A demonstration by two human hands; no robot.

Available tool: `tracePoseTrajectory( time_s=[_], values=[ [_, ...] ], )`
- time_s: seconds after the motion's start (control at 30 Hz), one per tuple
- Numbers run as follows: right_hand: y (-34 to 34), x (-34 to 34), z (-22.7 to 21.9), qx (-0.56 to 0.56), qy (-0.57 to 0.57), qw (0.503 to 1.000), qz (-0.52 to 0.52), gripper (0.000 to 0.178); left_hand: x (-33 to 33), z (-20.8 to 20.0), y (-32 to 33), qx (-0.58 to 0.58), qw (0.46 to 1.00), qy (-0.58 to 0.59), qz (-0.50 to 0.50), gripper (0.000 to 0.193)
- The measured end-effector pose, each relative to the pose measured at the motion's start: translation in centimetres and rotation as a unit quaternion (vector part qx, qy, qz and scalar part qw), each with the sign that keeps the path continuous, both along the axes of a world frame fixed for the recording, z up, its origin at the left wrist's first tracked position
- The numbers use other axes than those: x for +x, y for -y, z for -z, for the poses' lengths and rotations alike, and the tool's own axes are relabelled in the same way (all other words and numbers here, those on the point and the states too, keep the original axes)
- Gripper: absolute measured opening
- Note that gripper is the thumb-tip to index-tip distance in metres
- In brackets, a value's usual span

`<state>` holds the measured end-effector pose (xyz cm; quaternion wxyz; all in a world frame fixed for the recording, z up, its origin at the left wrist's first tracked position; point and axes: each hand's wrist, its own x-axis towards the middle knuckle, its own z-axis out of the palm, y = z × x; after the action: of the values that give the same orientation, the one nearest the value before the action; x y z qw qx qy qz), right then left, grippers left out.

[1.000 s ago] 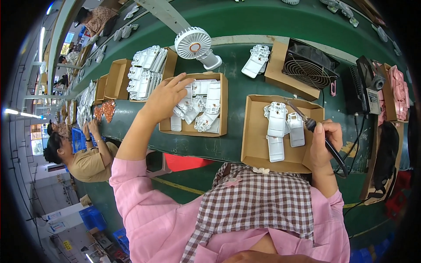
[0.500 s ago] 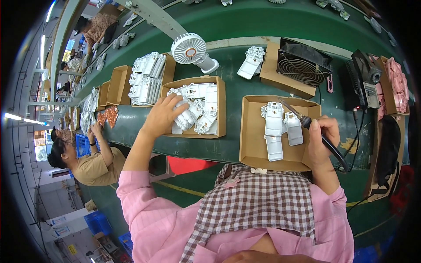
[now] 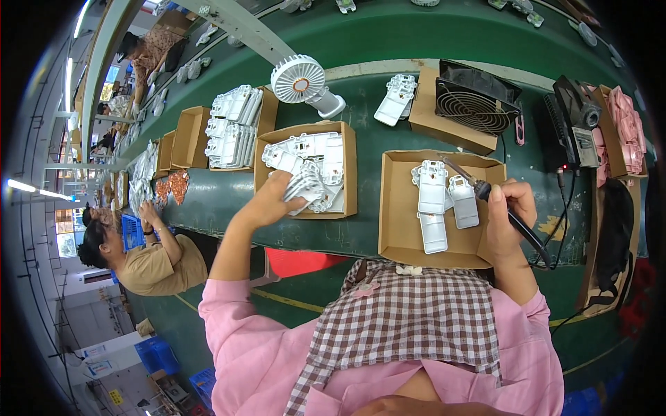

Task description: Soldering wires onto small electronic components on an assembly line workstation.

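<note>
Left hand (image 3: 272,202) now lower, fingers clenched around white part (image 3: 303,186), long axis up-right.

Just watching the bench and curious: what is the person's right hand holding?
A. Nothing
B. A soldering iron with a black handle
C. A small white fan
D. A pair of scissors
B: the right hand grips a black-handled soldering iron, its tip over the white plastic parts in the cardboard tray.
</note>
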<state>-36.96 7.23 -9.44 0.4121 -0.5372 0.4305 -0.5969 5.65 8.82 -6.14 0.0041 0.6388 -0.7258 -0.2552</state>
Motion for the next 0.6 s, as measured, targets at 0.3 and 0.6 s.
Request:
tracePoseTrajectory(
  time_s=[0.3,0.6],
  values=[
    [0.1,-0.3,0.3,-0.026,0.008,1.000,-0.008,0.013,-3.1,1.6,-1.1,0.014,0.994,-0.032,-0.105,0.059],
    [-0.2,-0.2,0.5,0.013,0.055,0.998,-0.002,0.015,-1.9,0.9,-2.0,-0.109,0.983,-0.099,-0.105,0.065]
  ],
)
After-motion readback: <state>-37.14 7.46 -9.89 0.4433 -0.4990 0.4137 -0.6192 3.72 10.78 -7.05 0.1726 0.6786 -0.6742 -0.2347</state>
